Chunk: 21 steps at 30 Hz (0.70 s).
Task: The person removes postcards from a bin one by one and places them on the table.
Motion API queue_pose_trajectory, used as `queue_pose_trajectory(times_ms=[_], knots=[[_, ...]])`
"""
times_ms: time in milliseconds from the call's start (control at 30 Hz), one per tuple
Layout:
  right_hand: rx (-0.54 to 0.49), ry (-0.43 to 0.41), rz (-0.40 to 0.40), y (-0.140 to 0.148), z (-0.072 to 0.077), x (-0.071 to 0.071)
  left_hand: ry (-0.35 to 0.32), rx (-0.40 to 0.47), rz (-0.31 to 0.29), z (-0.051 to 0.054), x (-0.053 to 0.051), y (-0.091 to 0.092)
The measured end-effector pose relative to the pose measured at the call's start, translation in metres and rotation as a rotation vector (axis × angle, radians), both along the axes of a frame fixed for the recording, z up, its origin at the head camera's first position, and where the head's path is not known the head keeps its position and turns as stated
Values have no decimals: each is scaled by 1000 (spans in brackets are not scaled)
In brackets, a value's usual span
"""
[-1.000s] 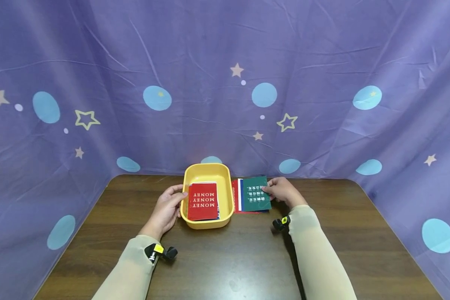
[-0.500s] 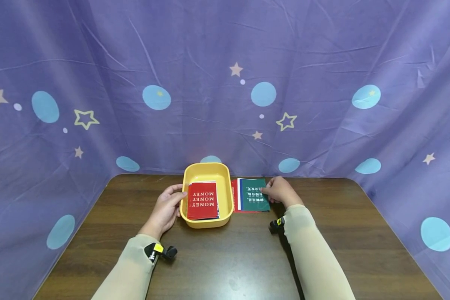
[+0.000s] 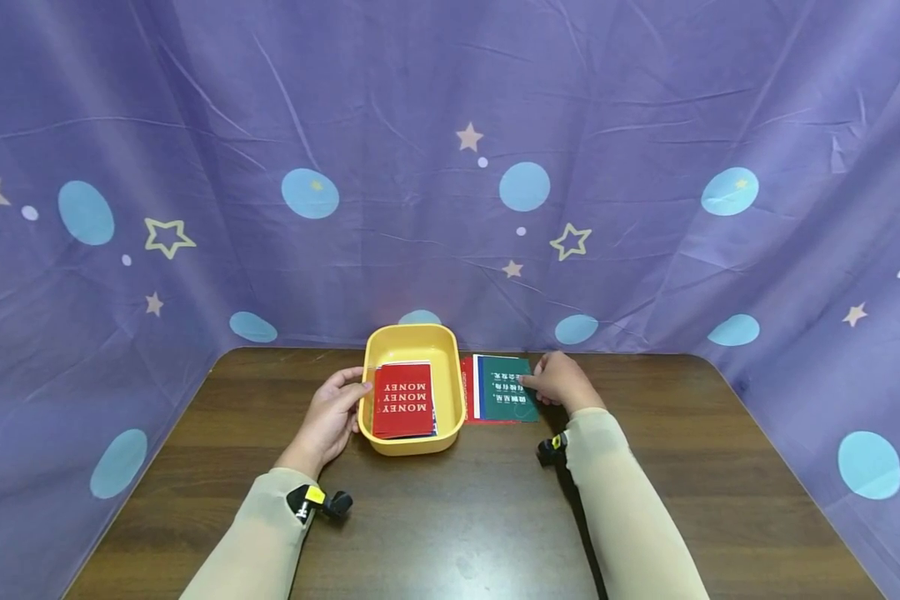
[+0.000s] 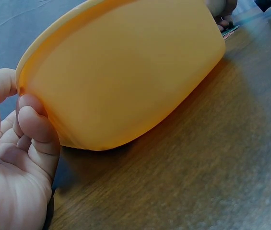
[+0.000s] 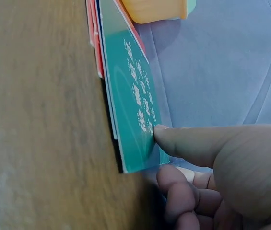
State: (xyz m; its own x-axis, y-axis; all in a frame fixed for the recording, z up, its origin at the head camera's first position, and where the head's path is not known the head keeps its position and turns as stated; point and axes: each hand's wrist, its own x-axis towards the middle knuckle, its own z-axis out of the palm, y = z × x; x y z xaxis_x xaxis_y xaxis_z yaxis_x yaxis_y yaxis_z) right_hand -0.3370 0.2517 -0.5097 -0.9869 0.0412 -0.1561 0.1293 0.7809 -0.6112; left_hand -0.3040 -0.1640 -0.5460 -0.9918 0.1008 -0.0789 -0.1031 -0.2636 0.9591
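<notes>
A yellow plastic basin [image 3: 412,447] stands on the table with a red card [image 3: 402,400] lettered MONEY inside, on top of other cards. My left hand [image 3: 325,422] pinches the basin's left rim, thumb over the edge and fingers against the outer wall, as the left wrist view shows [image 4: 22,143]. Right of the basin, a green card [image 3: 506,390] with white writing lies over blue, white and red cards [image 3: 468,390], fanned out to the left. My right hand [image 3: 565,383] pinches the green card's right edge; in the right wrist view, the thumb [image 5: 183,142] presses its face.
A brown wooden table [image 3: 450,517] carries everything. Behind it and at both sides hangs a purple curtain [image 3: 390,250] with stars and blue dots, close to the basin's far end. A wrist camera [image 3: 318,502] is strapped to each forearm.
My right hand has shifted slightly left with the green card, which now lies more squarely over the cards below. My left hand keeps its hold on the basin.
</notes>
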Motion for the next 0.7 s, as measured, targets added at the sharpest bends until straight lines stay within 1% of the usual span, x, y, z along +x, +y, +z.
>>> queue_pose_trajectory(times_ms=[233,467,700], knots=[[-61,-34,8,1,1,-3,16,-2,6,3,1,-1],[-126,-45,-7,1,6,-5,18,2,9,4,2,-1],[-168,-58,9,0,9,-2,3,5,2,1,1,0]])
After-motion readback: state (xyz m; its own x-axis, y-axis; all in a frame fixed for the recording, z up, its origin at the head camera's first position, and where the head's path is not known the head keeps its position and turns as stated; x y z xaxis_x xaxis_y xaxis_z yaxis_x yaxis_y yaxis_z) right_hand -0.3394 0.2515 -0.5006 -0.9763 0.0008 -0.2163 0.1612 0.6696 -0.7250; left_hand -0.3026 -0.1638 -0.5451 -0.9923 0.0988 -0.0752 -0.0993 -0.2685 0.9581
